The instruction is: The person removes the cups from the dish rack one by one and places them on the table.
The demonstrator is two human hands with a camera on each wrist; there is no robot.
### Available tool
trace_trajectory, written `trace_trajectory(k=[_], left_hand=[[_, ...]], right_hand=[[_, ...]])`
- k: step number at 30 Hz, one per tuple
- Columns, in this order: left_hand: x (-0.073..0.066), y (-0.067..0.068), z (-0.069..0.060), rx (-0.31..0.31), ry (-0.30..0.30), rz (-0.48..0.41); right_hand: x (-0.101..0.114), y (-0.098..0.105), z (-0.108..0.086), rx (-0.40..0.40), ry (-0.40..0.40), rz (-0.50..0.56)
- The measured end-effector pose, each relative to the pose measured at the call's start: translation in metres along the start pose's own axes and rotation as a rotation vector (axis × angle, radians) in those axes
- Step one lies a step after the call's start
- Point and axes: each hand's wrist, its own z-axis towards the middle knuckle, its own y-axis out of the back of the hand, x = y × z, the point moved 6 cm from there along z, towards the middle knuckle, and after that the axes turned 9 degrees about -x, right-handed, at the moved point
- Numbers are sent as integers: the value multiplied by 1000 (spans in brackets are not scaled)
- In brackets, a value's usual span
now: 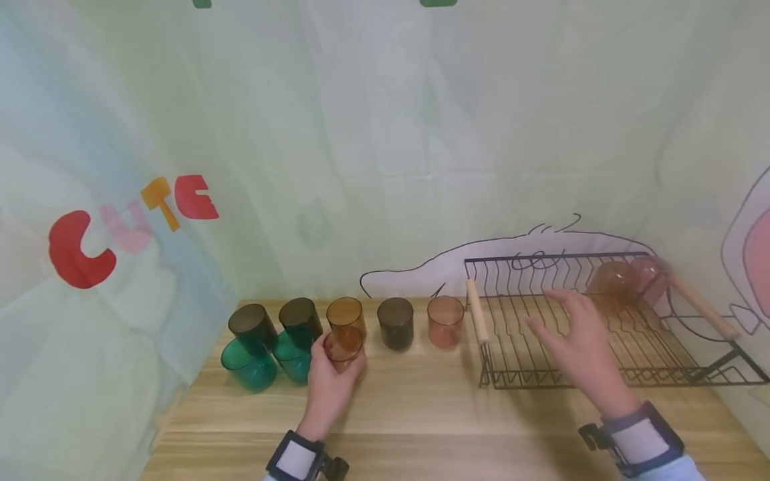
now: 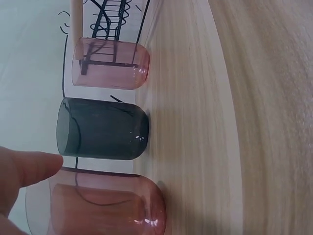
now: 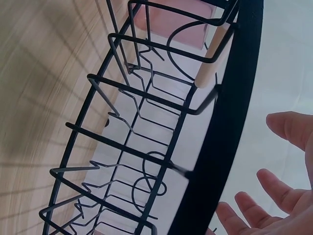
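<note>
My left hand (image 1: 329, 391) grips a pink glass (image 1: 343, 349) at the front of the row, with fingers on its left side and thumb on its right. An amber glass (image 1: 345, 311) stands right behind it. In the left wrist view, a fingertip lies by the rim of the nearest pink glass. Two green glasses (image 1: 252, 369) stand left of the hand, with two dark brown glasses (image 1: 248, 321) behind them. My right hand (image 1: 582, 344) hovers over the black wire dish rack (image 1: 499, 386), fingers apart and nothing in them.
Right of the amber glass stand a dark grey glass (image 1: 396, 326) and another pink glass (image 1: 445, 324). At the rack's far right end sit an amber glass (image 1: 615, 280) and a pink glass (image 1: 650, 277). The rack has wooden handles (image 1: 477, 310). A printed curtain (image 1: 385, 133) hangs behind the wooden table (image 1: 421, 427).
</note>
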Motion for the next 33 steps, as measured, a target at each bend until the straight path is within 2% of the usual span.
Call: trace_trajectory(k=[6, 13, 19, 24, 26, 29, 33], left_hand=[[-5, -2, -2, -11, -22, 17], [-30, 4, -14, -40, -94, -17], [-66, 9, -25, -43, -202, -61], [-93, 5, -38, -28, -350, 21], [-100, 0, -42, -17, -408, 83], [-105, -11, -49, 44, -469, 114], [-105, -26, -58, 138, -507, 151]], right_hand=[[-4, 4, 1, -4, 25, 2], [-9, 15, 8, -25, 57, -36], [-13, 37, 29, -76, 84, -88], [-26, 51, 54, -63, 85, -172], [-35, 53, 64, -37, 62, -229], [-48, 53, 77, -2, 32, -296], [-63, 47, 87, 63, 30, -381]])
